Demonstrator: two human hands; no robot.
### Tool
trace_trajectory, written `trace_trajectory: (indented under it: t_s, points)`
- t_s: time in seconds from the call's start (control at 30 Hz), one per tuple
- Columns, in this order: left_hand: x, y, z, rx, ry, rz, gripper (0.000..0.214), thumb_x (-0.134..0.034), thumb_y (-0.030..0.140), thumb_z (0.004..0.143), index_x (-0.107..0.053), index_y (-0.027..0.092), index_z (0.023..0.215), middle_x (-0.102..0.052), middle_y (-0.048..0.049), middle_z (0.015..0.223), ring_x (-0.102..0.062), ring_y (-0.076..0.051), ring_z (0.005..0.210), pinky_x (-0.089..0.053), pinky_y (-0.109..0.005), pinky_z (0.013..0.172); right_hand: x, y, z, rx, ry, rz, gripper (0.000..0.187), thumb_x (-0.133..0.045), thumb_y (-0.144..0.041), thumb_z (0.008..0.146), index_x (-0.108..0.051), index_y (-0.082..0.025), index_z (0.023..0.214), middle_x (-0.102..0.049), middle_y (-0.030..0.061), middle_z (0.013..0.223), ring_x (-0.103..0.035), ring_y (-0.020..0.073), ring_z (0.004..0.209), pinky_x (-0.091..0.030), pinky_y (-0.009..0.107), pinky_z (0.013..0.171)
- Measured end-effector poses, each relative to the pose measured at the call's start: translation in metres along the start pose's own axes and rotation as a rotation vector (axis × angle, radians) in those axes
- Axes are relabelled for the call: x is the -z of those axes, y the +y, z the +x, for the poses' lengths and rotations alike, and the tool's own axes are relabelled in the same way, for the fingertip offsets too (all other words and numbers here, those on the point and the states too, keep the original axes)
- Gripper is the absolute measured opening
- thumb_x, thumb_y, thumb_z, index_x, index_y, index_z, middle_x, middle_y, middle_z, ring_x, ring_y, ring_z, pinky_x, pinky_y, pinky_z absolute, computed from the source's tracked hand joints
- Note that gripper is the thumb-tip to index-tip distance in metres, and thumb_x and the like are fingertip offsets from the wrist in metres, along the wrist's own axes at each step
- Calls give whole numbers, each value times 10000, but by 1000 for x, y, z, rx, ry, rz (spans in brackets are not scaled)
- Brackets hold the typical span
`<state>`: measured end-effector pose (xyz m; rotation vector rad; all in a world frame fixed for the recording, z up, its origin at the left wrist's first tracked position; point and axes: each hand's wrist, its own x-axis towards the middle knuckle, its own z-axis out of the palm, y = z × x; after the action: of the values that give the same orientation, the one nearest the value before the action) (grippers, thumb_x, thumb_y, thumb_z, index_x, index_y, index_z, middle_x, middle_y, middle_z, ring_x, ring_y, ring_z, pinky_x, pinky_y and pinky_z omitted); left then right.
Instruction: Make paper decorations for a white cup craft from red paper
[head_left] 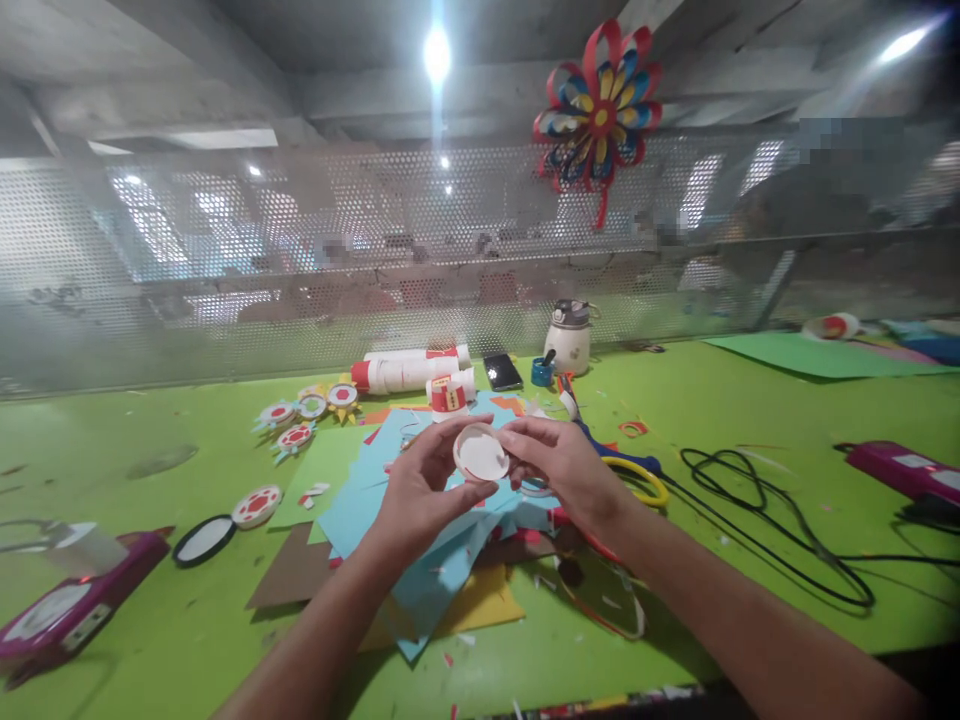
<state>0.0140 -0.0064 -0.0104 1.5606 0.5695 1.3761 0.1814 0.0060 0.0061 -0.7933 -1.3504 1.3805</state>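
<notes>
Between my two hands is a small round white disc with a raised rim (482, 455), held above a pile of coloured paper. My left hand (425, 478) curls round its left side, thumb below and fingers above. On the right edge, my right hand (559, 458) pinches the rim with its fingertips. Light blue paper sheets (367, 490) lie under the hands. A yellow scissor handle (641, 480) shows beside my right wrist. Just beyond the hands stands a short red-and-white paper tube (448, 395).
Flower-edged discs (292, 438), a red-patterned disc (257, 507) and a black-rimmed disc (203, 541) lie left. Behind are white tubes (412, 374), a phone (502, 372), a blue jar (542, 371) and a bottle (568, 340). Black cable (780, 520) loops right; purple power strips (904, 470) flank the table.
</notes>
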Motion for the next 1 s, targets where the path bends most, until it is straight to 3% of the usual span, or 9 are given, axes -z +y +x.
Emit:
trace_trajectory:
  t_s: [0.13, 0.27, 0.4, 0.53, 0.7, 1.0]
  points:
    - [3, 1, -1, 71, -36, -71, 559, -780, 139, 623, -607, 166, 1154, -598, -128, 1209, -544, -270, 1108, -442, -367, 918, 2, -3, 0, -36, 3, -39, 264, -721, -375, 702, -613, -137, 664, -562, -29, 514, -492, 79, 437, -407, 226, 431]
    - [8, 2, -2, 119, -6, -97, 533, -792, 142, 605, -642, 173, 1116, -593, -114, 1221, -548, -264, 1090, -449, -342, 894, 2, -7, -3, -108, -43, 44, 266, -747, -362, 671, -608, -137, 656, -572, -25, 540, -546, 93, 471, -421, 224, 436]
    - [12, 3, -1, 152, -30, -171, 540, -773, 181, 645, -617, 175, 1162, -635, -97, 1128, -572, -233, 1023, -458, -328, 879, 1, -11, -6, -115, -104, -24, 293, -728, -402, 688, -633, -125, 682, -616, 6, 577, -560, 96, 475, -447, 231, 444]
    - [15, 4, -1, 120, 2, -278, 548, -769, 161, 642, -609, 182, 1166, -636, -79, 1122, -570, -207, 1023, -461, -291, 887, 3, -14, -6, -86, -126, -27, 316, -674, -436, 736, -639, -124, 697, -633, 27, 613, -564, 95, 478, -448, 227, 438]
    - [18, 9, 0, 200, 31, -484, 390, -701, 247, 722, -644, 144, 1093, -658, -94, 1025, -624, -203, 898, -512, -275, 763, 4, -13, -6, -16, -9, -13, 295, -638, -426, 776, -651, -134, 740, -629, 29, 627, -568, 99, 508, -451, 233, 468]
    - [19, 15, 5, 248, 176, -729, 229, -605, 263, 782, -699, 82, 887, -703, -144, 916, -657, -198, 772, -515, -257, 688, -2, -7, -10, 93, -63, -332, 291, -542, -371, 834, -591, -139, 666, -562, 1, 563, -501, 91, 488, -422, 235, 475]
